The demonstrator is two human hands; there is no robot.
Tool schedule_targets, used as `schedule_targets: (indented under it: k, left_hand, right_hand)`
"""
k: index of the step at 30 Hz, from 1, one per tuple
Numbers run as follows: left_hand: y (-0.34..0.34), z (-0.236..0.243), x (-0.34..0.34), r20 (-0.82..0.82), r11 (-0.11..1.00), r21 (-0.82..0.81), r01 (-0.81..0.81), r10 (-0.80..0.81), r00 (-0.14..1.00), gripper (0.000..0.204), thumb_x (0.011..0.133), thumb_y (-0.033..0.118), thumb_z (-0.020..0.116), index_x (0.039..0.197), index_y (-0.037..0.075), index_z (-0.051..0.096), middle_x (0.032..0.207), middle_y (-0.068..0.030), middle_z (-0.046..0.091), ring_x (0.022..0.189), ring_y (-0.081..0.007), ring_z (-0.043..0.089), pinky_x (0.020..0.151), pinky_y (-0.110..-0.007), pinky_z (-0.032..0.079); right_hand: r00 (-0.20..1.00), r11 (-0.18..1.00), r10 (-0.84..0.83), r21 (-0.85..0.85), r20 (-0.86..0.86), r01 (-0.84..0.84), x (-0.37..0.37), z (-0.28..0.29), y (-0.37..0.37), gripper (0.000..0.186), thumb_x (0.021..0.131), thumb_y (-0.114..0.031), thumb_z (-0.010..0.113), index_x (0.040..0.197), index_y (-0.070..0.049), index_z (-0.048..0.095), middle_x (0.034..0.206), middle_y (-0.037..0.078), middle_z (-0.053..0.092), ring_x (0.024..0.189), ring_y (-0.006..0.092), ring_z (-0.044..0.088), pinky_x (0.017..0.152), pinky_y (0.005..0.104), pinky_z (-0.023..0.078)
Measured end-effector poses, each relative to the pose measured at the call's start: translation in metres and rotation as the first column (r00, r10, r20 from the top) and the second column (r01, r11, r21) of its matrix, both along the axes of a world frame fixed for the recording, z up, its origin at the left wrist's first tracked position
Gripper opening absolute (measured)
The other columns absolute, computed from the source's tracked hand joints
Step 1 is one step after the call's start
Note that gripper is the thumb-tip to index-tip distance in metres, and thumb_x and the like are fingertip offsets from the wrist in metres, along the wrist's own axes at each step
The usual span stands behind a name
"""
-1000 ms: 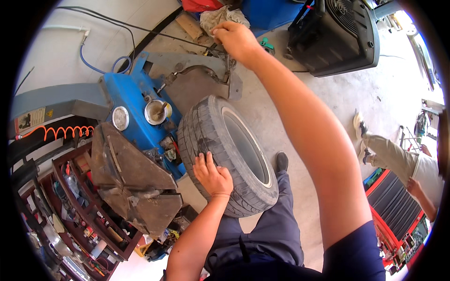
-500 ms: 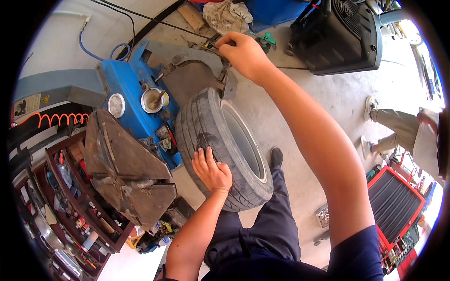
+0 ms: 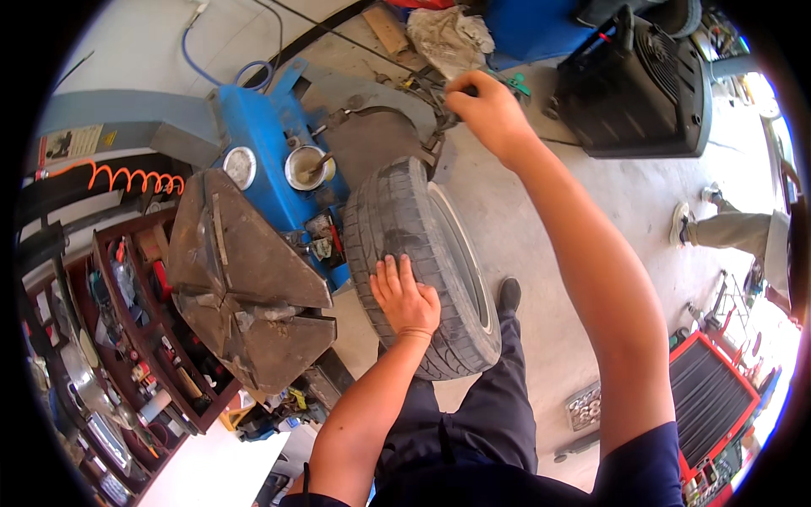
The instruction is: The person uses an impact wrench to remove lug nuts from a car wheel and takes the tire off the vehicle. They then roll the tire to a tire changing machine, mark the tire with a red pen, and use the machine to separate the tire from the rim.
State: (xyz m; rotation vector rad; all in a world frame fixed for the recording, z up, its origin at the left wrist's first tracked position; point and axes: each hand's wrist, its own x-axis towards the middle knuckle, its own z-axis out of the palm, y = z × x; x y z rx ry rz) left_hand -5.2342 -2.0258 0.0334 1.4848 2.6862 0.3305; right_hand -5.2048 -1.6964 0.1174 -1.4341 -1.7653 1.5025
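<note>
A worn black tire [image 3: 391, 207] on a pale metal rim [image 3: 460, 245] stands upright before my legs, beside the blue tire changer [image 3: 262, 139]. My left hand [image 3: 407, 300] lies flat on the tread, fingers stretched out. At the far end of the machine's grey bead breaker arm [image 3: 363, 87], my right hand [image 3: 486, 110] is closed round a dark handle, mostly hidden by the fingers. The curved bead breaker blade [image 3: 372, 139] is next to the tire's far side. An open tub [image 3: 306, 169] of pale paste, with a brush in it, sits on the machine.
A brown metal turntable [image 3: 253, 270] lies left of the tire. Farther left is a dark red tool shelf [image 3: 139, 317]. A black box-shaped machine with a fan grille [image 3: 642, 93] stands far right. Another person's leg [image 3: 731, 232] and a red tool cart [image 3: 714, 397] are at the right.
The whole view has shifted, with most things now farther right in the picture. My left hand stays on the tread and my right hand keeps its grip. The other person's legs have moved.
</note>
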Motion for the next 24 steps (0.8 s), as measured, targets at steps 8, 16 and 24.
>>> schedule_targets:
  k: [8, 16, 24]
  left_hand:
    - [-0.001, 0.002, -0.001, 0.081, 0.999, -0.012, -0.031, 0.032, 0.996, 0.059, 0.083, 0.020, 0.052, 0.138, 0.000, 0.051, 0.145, -0.0247, 0.047, 0.139, -0.0441, 0.038, 0.119, -0.059, 0.022]
    - [-0.011, 0.002, -0.001, 0.128, 0.999, -0.027, -0.033, 0.036, 0.991, 0.060, 0.083, 0.020, 0.052, 0.139, 0.000, 0.052, 0.146, -0.0245, 0.046, 0.142, -0.0434, 0.036, 0.120, -0.059, 0.020]
    - [-0.014, -0.001, 0.013, 0.152, 0.998, -0.040, -0.050, 0.055, 0.987, 0.059, 0.083, 0.020, 0.052, 0.139, 0.001, 0.052, 0.146, -0.0246, 0.046, 0.141, -0.0443, 0.036, 0.120, -0.059, 0.020]
  right_hand:
    - [0.999, 0.998, 0.035, 0.045, -0.033, -0.033, 0.000, -0.003, -0.003, 0.031, 0.085, -0.022, 0.067, 0.109, -0.004, 0.066, 0.097, 0.008, 0.067, 0.089, 0.0167, 0.060, 0.084, 0.0301, 0.048]
    - [1.000, 0.994, -0.004, 0.105, 0.000, 0.004, 0.004, -0.002, -0.006, 0.034, 0.085, -0.019, 0.067, 0.114, -0.001, 0.065, 0.104, 0.008, 0.069, 0.097, 0.0170, 0.062, 0.091, 0.0290, 0.048]
    - [0.945, 0.950, -0.310, -0.011, -0.102, 0.311, 0.077, -0.047, -0.098, 0.055, 0.098, -0.025, 0.062, 0.143, 0.001, 0.045, 0.136, 0.017, 0.058, 0.117, 0.0257, 0.060, 0.102, 0.0349, 0.046]
